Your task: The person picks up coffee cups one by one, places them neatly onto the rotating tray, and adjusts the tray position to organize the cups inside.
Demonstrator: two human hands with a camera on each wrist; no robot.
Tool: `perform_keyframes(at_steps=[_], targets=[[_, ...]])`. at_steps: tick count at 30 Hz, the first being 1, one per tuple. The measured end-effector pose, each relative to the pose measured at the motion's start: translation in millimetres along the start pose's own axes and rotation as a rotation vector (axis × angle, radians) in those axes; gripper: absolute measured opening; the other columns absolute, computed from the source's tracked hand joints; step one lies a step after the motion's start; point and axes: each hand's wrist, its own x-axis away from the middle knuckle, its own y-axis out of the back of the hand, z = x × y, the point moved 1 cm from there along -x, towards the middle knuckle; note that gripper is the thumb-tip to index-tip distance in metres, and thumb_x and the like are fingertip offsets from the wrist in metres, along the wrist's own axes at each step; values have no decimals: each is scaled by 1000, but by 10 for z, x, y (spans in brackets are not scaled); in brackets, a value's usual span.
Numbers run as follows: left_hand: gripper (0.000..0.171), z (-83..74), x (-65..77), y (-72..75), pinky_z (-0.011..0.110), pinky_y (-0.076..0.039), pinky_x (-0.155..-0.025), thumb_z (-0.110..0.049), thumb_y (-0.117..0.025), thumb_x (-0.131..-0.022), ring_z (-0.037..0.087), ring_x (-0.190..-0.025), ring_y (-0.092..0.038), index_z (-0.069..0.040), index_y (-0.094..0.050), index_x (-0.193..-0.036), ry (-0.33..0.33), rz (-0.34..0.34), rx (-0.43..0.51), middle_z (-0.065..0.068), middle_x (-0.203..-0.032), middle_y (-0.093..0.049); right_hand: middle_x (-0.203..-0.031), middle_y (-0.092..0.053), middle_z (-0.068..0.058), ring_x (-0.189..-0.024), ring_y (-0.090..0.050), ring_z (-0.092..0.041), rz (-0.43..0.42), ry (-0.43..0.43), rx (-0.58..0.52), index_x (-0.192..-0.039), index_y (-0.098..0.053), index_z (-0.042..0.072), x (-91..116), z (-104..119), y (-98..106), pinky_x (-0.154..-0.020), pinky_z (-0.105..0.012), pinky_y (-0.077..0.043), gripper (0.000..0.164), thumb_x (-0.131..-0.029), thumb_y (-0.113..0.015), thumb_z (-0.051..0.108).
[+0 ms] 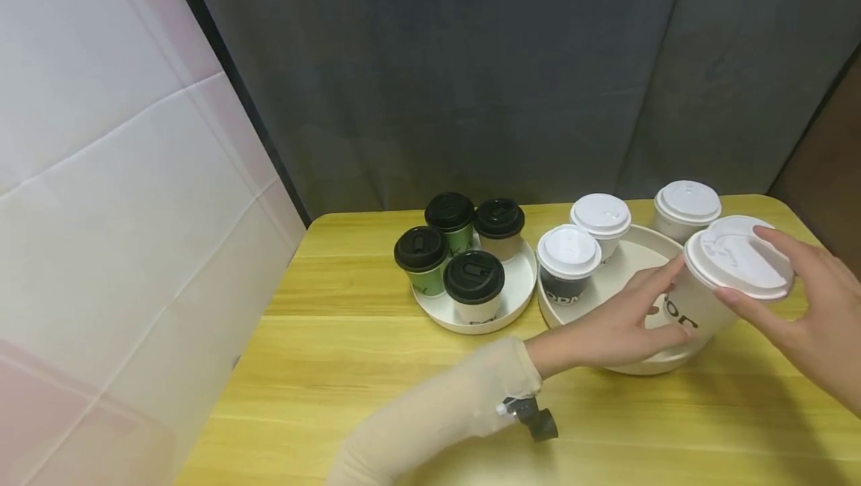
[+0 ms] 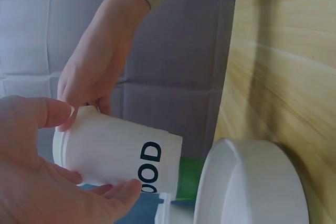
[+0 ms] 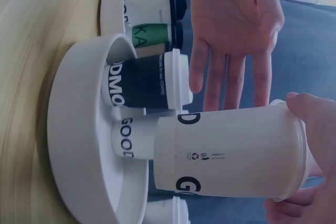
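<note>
My right hand (image 1: 817, 306) holds a large white paper cup (image 1: 702, 310) by its white lid (image 1: 743, 258), thumb and fingers on opposite sides of the rim. The cup hangs slightly tilted above the front right of a round white tray (image 1: 639, 254). Beside the cup is my left hand (image 1: 625, 329), fingers stretched out and the palm turned to its side. In the right wrist view those left fingers (image 3: 236, 80) look straight and spread. Dark letters show on the cup wall in the left wrist view. Below it, a smaller white cup (image 3: 134, 137) stands on the tray.
A dark cup with a white lid (image 1: 570, 254) and another white-lidded cup (image 1: 602, 217) stand on the tray's left side, a third (image 1: 687, 205) at its back. To the left, a smaller round tray (image 1: 525, 291) bears several black-lidded cups (image 1: 474, 277). A grey curtain (image 1: 471, 75) hangs behind the table.
</note>
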Motion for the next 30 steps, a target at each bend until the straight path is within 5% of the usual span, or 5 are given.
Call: perform_keyframes(at_steps=[6,11,18,23,30], targets=[[84,-23,118,86,10,-41,-101,-29,-59,-97,3,-141,-36,-31,-2,-160,0,-23,-47,-3,-164,-23,-133,-55,-36,-124,-30,24,75,0,11,-148,-47,15,-61,86,1,-97,4,-16,79,-77,-83,19],[83,-22,237,185,23,-40,-111,-35,-57,-98,5,-145,-31,-34,0,-159,6,-36,-98,-4,-165,-19,-138,-54,-28,-134,-41,-4,146,-20,29,-149,-46,20,-77,160,-29,-102,-1,-17,79,-79,-82,23],[83,-14,353,265,28,-36,-117,-36,-56,-99,9,-147,-29,-29,1,-160,3,-38,-120,-2,-167,-15,-137,-55,-26,-129,-46,-23,182,-14,32,-149,-45,24,-132,277,-84,-98,-47,-35,80,-78,-82,25],[87,-1,433,286,31,-33,-120,-36,-56,-98,13,-150,-26,-30,6,-159,-2,-59,-117,0,-168,-10,-138,-55,-23,-118,-49,-40,198,2,17,-148,-47,25,-172,387,-115,-87,-57,-34,81,-76,-85,25],[93,-13,567,298,36,-31,-122,-39,-57,-97,18,-152,-23,-31,14,-157,4,-78,-143,5,-168,-6,-138,-57,-20,-121,-50,-37,217,25,4,-148,-46,30,-170,468,-163,-90,-56,-36,85,-74,-86,26]])
